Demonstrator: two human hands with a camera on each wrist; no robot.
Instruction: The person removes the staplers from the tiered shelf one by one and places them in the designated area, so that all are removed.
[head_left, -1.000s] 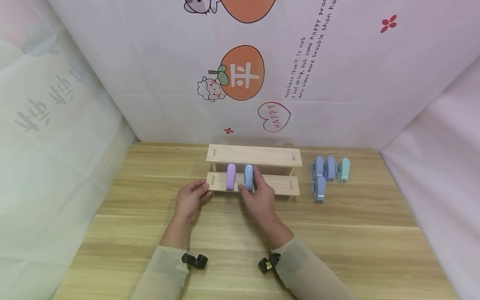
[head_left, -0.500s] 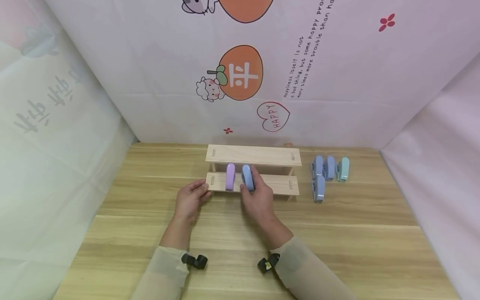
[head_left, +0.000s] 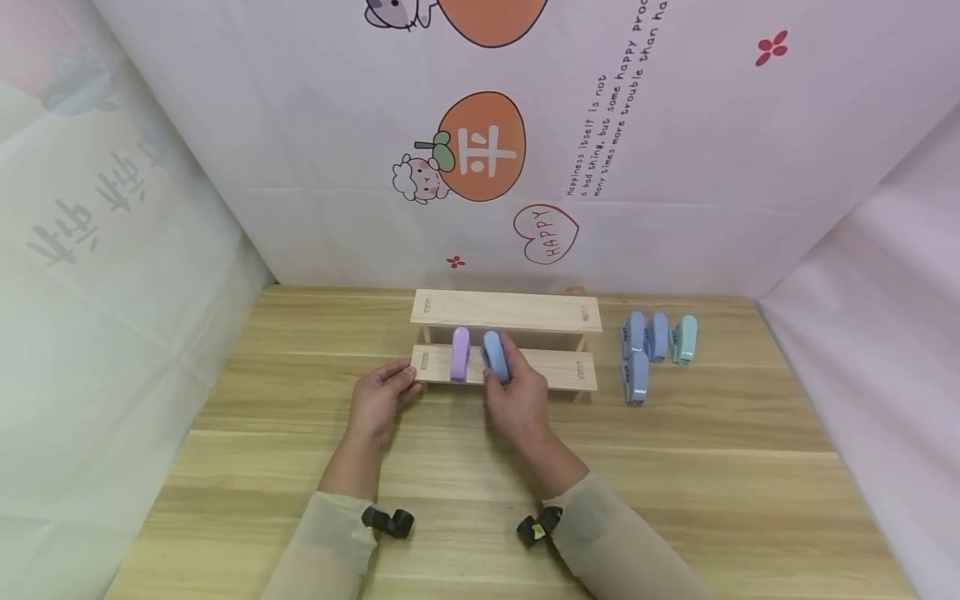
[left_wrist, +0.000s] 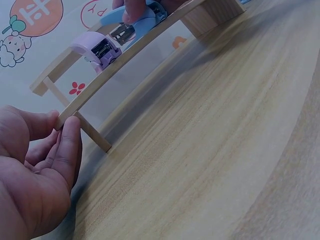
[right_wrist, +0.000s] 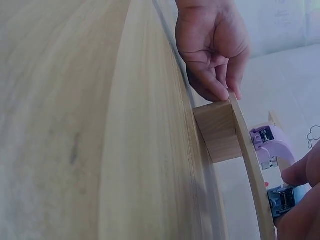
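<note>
A two-step wooden rack [head_left: 551, 367] stands on the table. My left hand [head_left: 378, 400] pinches the left end of its lower board between thumb and fingers, as the left wrist view also shows. On that board a purple stapler [head_left: 460, 354] stands upright. To its right my right hand [head_left: 519, 398] grips a light blue stapler [head_left: 495, 354] between thumb and fingers, its top leaning slightly left. The right wrist view shows the metal end of the blue stapler [right_wrist: 282, 200] at the board's front edge, with the purple stapler [right_wrist: 270, 142] beyond it.
Right of the rack, three blue staplers [head_left: 636, 377] and a mint green stapler [head_left: 684, 339] stand on the wooden table [head_left: 675, 500]. The rack's upper board [head_left: 510, 308] lies behind the lower one. A printed white cloth [head_left: 337, 167] hangs at the back.
The light blue stapler has gone from straight to slightly tilted, its top shifted left, with my right hand moving along. My left hand has kept its hold on the rack.
</note>
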